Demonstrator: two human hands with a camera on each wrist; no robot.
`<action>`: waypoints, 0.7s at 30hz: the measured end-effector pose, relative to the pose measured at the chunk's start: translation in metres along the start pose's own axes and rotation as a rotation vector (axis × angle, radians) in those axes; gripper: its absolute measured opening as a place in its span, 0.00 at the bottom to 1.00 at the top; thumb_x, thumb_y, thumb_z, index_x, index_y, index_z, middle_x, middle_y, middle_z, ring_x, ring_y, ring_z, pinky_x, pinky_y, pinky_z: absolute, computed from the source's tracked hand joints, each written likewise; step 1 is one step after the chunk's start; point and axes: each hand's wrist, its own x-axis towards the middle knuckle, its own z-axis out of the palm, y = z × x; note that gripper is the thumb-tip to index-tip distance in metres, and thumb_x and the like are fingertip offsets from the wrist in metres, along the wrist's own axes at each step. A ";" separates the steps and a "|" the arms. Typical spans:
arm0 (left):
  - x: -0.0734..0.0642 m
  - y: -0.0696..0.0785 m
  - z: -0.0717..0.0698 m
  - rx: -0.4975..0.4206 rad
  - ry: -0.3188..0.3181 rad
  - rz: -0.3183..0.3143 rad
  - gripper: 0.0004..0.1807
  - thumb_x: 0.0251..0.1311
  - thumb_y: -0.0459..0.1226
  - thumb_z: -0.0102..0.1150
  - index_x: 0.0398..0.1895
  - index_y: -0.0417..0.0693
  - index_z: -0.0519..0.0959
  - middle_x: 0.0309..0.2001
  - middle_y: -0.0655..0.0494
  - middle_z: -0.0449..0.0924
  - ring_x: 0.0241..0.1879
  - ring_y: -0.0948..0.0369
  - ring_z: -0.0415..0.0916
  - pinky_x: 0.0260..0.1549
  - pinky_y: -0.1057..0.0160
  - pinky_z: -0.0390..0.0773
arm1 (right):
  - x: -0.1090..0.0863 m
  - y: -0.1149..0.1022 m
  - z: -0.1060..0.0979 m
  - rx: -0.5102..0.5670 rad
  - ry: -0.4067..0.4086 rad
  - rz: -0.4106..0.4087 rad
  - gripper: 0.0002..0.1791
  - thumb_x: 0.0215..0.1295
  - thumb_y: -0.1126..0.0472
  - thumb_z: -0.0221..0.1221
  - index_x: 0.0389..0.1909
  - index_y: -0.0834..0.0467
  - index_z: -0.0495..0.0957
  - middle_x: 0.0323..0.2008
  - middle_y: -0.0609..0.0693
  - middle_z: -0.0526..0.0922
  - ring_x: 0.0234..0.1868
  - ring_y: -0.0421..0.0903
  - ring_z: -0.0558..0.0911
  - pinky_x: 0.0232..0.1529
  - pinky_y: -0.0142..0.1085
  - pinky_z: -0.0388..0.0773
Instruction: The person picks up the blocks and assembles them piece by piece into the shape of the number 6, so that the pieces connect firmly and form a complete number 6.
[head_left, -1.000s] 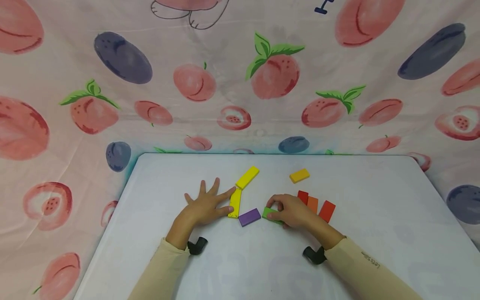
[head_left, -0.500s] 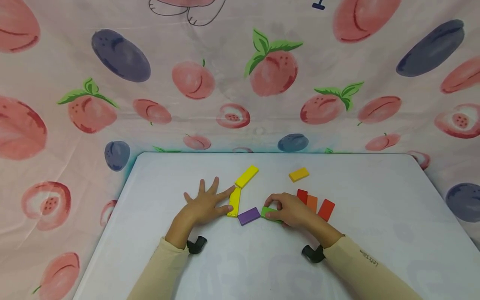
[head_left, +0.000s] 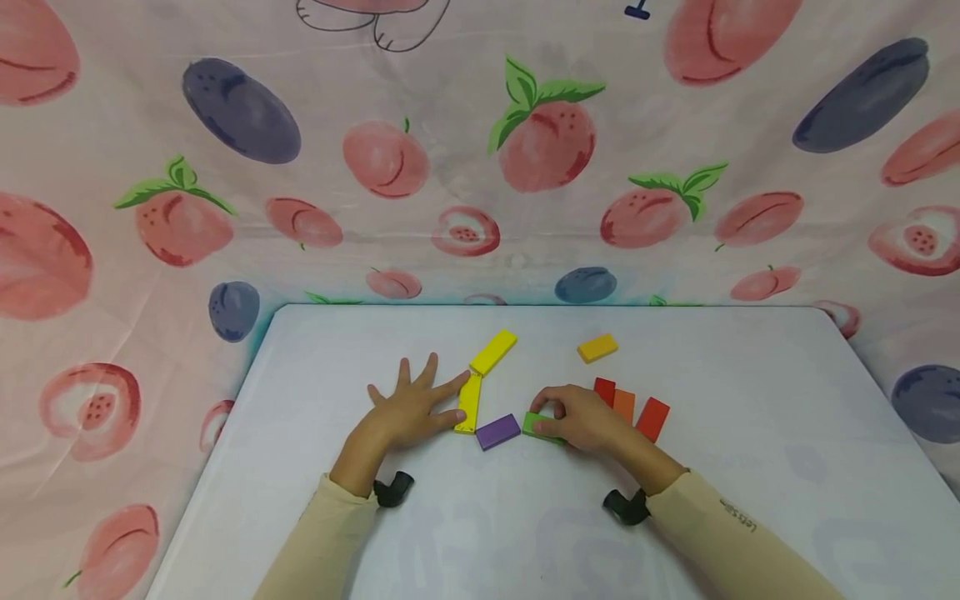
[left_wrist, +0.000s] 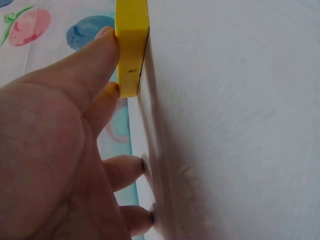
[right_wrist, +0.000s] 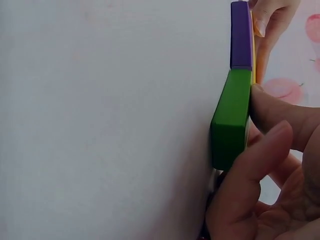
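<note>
My left hand (head_left: 403,417) lies with fingers spread on the white table, its thumb and index finger touching a flat yellow block (head_left: 470,402). A second yellow block (head_left: 493,352) slants away from that one's far end. Beside the near end of the first sits a purple block (head_left: 498,432). At the purple block's right end, my right hand (head_left: 581,421) pinches a green block (head_left: 534,425) with thumb and curled fingers. The right wrist view shows the green block (right_wrist: 232,105) end to end with the purple block (right_wrist: 241,35), touching or nearly so.
Right of my right hand lie a red block (head_left: 604,389), an orange block (head_left: 624,406) and another red block (head_left: 652,419). An orange-yellow block (head_left: 597,348) lies farther back. A fruit-print cloth (head_left: 465,150) hangs behind the white table (head_left: 750,400).
The head view has shifted very slightly. Both hands stay at almost the same spots on the yellow and green blocks, and the other blocks lie as before.
</note>
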 end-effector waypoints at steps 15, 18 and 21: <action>0.001 0.003 -0.002 -0.015 -0.003 -0.012 0.36 0.68 0.63 0.53 0.78 0.84 0.55 0.84 0.48 0.36 0.80 0.31 0.25 0.58 0.11 0.31 | 0.002 0.000 -0.003 -0.035 -0.010 -0.041 0.11 0.64 0.54 0.69 0.47 0.45 0.83 0.28 0.50 0.74 0.31 0.46 0.73 0.30 0.35 0.67; 0.000 0.004 -0.003 -0.022 0.000 -0.012 0.36 0.68 0.63 0.54 0.78 0.83 0.56 0.84 0.47 0.37 0.80 0.31 0.26 0.58 0.11 0.31 | 0.002 0.001 -0.004 -0.045 -0.001 -0.050 0.11 0.64 0.54 0.69 0.47 0.46 0.83 0.28 0.49 0.74 0.31 0.45 0.73 0.30 0.35 0.67; 0.000 0.005 -0.004 -0.021 -0.001 -0.011 0.36 0.68 0.63 0.54 0.78 0.83 0.56 0.84 0.47 0.37 0.80 0.31 0.26 0.58 0.11 0.31 | 0.001 0.001 -0.005 -0.052 0.006 -0.045 0.11 0.64 0.54 0.70 0.46 0.46 0.83 0.27 0.49 0.73 0.30 0.45 0.73 0.30 0.35 0.67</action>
